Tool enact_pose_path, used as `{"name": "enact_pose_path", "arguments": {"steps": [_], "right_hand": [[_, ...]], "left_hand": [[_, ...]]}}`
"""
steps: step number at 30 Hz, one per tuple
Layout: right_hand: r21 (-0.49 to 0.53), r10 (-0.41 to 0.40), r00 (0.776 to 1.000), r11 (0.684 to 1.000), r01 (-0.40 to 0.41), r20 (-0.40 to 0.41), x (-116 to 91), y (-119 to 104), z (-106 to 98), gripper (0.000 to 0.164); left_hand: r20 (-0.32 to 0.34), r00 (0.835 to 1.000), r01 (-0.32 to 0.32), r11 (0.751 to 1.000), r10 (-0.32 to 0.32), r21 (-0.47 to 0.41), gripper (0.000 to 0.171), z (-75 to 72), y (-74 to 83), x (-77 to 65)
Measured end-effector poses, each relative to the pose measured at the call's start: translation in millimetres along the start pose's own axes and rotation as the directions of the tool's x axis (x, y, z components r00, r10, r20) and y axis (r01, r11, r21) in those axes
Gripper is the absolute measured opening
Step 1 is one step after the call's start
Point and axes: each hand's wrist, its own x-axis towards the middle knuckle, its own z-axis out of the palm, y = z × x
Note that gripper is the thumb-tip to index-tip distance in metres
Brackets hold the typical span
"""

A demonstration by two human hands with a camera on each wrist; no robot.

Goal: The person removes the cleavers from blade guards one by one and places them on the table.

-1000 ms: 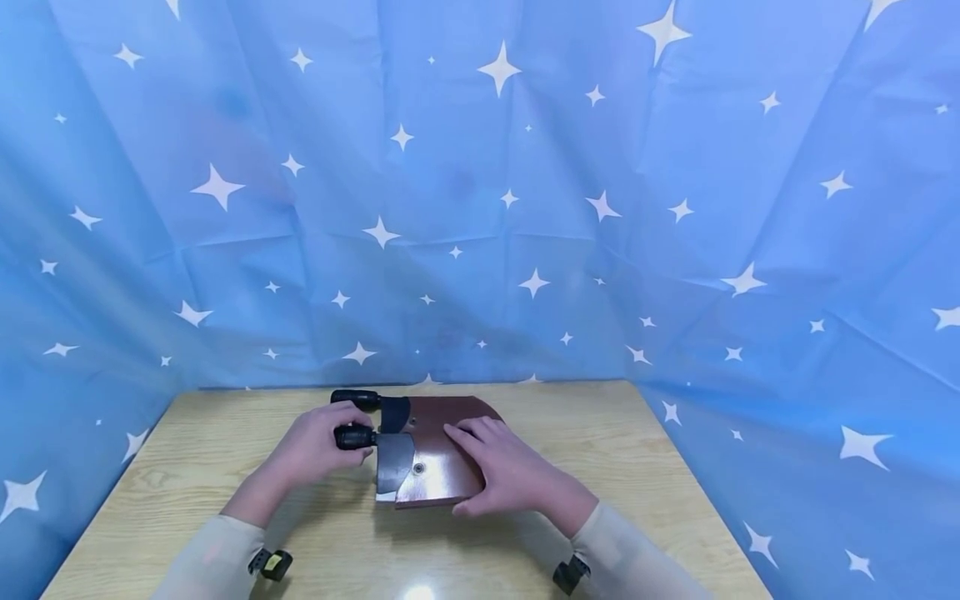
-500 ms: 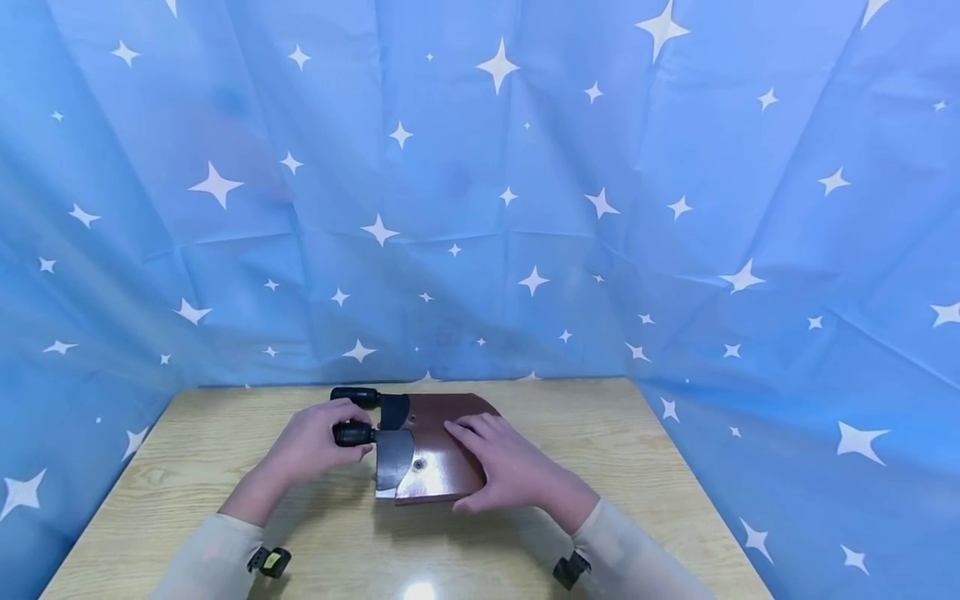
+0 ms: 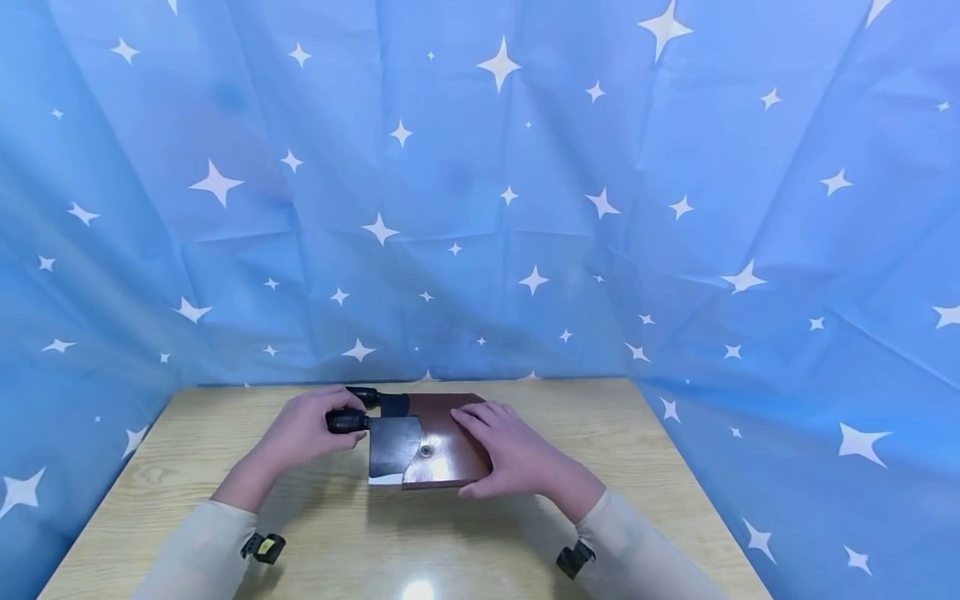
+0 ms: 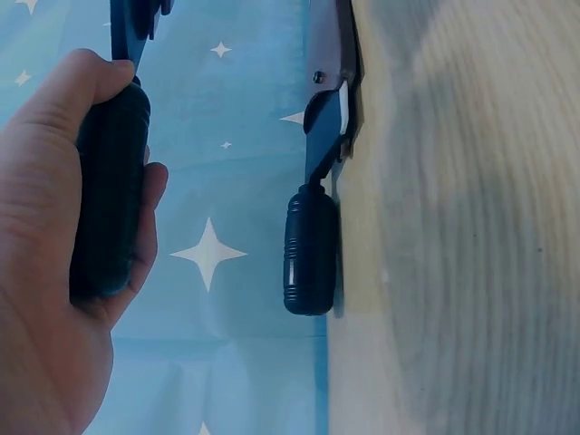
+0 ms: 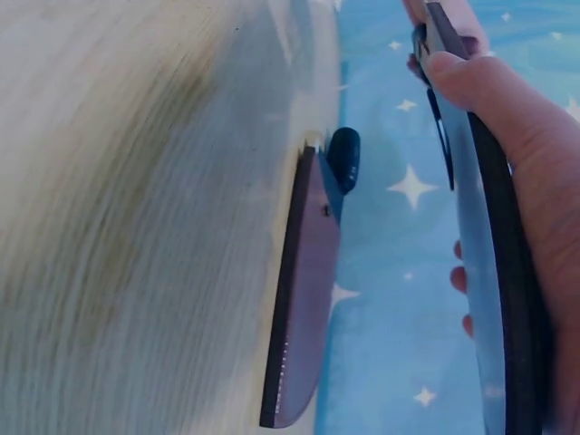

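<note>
- Head view: looks forward and down from above; farthest of the three; takes in left grip (image 3: 303,425), right grip (image 3: 517,458), tabletop (image 3: 622,454) and backdrop (image 3: 450,167).
- Left wrist view: close range; faces past the left grip at frame left; tabletop at frame right.
- Right wrist view: close range; faces past the right grip at frame right; tabletop at frame left.
- Shared by all views: rear sheathed blade (image 5: 308,299).

Curtained-off work area: starry blue cloth (image 3: 450,171), wood-grain table (image 3: 622,467).
</note>
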Motion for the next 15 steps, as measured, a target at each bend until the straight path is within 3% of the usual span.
{"name": "enact_pose_path", "arguments": {"steps": [15], "right_hand": [[0.038, 0.005, 1.0, 0.999, -0.006, 0.018, -8.6, 1.9, 0.6, 0.121]], "left_hand": [[0.002, 0.999, 0.033, 0.999, -0.033, -0.009, 0.034, 1.7, 3.1, -5.3]]}}
